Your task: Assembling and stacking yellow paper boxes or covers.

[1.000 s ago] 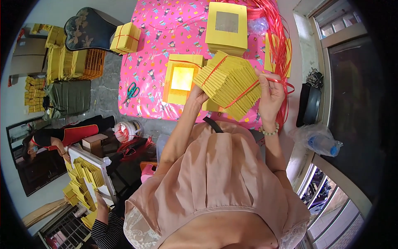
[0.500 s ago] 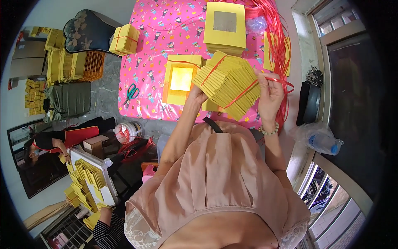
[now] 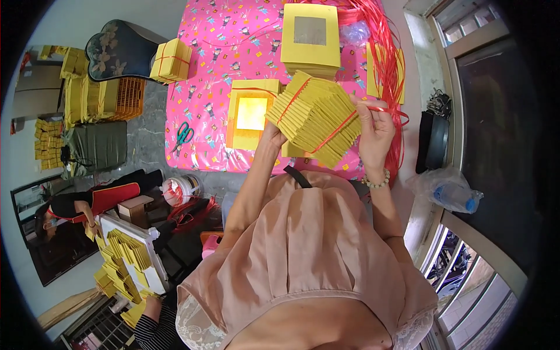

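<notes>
A thick bundle of yellow folded paper pieces (image 3: 321, 119), fanned out in ridges, hangs above the near edge of the table. My left hand (image 3: 273, 135) grips its left side, with the fingers partly hidden underneath. Closed in a pinch at the bundle's right edge, my right hand (image 3: 375, 131) holds a thin red plastic strap (image 3: 335, 136) that crosses the bundle. The loose end of this strap loops out past my fingers. Another red band crosses the bundle's left part. Behind the bundle stands a tall stack of yellow sheets (image 3: 311, 49) with a grey square on top.
A pink patterned tablecloth (image 3: 201, 70) covers the table. On it lie green-handled scissors (image 3: 184, 134), a strapped yellow stack (image 3: 251, 116), a tied bundle (image 3: 171, 60) and hanging red straps (image 3: 389, 70). Two other people handle yellow pieces at a white table (image 3: 140, 248), lower left.
The whole view has shifted slightly. Both hands keep their hold on the bundle and strap, with almost no movement between them.
</notes>
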Tool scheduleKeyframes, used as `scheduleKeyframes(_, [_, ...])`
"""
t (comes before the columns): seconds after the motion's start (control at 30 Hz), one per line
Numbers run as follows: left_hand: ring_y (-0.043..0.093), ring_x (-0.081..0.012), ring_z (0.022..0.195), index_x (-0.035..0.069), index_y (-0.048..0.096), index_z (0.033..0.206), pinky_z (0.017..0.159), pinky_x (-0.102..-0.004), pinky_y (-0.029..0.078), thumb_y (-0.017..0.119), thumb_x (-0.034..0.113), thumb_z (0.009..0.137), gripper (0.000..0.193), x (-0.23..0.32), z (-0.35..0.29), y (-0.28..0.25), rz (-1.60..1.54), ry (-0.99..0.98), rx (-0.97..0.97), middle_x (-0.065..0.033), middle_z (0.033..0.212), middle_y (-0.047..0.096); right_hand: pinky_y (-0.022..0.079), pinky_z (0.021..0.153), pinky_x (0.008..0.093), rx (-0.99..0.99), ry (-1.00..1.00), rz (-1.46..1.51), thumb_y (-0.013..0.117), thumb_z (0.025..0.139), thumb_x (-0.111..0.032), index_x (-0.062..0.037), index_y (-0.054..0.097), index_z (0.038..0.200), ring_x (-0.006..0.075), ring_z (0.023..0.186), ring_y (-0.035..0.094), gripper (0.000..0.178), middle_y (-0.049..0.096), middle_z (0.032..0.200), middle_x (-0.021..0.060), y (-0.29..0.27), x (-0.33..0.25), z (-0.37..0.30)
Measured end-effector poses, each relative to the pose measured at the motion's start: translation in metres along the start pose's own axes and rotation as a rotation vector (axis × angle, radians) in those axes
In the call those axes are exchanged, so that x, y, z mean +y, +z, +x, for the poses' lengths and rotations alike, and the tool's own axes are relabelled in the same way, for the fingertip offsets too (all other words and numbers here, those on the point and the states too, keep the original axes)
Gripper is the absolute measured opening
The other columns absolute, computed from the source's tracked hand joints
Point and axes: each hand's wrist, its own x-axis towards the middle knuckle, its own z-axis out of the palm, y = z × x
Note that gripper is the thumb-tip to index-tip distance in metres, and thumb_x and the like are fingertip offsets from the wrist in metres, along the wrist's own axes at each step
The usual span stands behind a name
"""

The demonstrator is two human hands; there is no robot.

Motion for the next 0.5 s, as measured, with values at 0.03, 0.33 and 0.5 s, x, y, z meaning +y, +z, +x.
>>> scheduleKeyframes(0.03, [0.066,-0.0258,0.103,-0.002,0.053,0.125,0.086,-0.0384,0.059,0.050,0.025,0.099,0.038,0.000,0.002,-0.003,0.001,-0.005,-0.002,-0.0175,0.119,0.063,0.049,0.091,0.0284,-0.004,0.012,0.020,0.053,0.097,-0.004,0.0025,0.057,0.102,0.0167,0.101,0.064,0.009,0.068,0.107,0.0167,0.002,-0.001,0.000])
scheduleKeyframes(0.33, [0.065,-0.0283,0.105,0.001,0.057,0.124,0.089,-0.0427,0.056,0.050,0.024,0.098,0.036,-0.003,-0.002,-0.004,-0.053,-0.058,-0.140,-0.0175,0.123,0.062,0.051,0.073,0.0253,-0.175,0.078,-0.304,0.064,0.090,-0.011,0.0018,0.066,0.091,0.0123,0.084,0.068,0.013,0.072,0.089,0.0097,0.001,-0.019,0.041])
scheduleKeyframes(0.5, [0.065,-0.0283,0.105,0.001,0.057,0.124,0.088,-0.0434,0.056,0.050,0.024,0.098,0.036,-0.003,-0.004,0.001,-0.025,0.006,-0.126,-0.0177,0.123,0.062,0.051,0.074,0.0261,-0.208,0.111,-0.125,0.061,0.094,-0.012,-0.0002,0.064,0.096,0.0124,0.084,0.067,0.013,0.069,0.086,0.0059,0.002,-0.006,0.052])
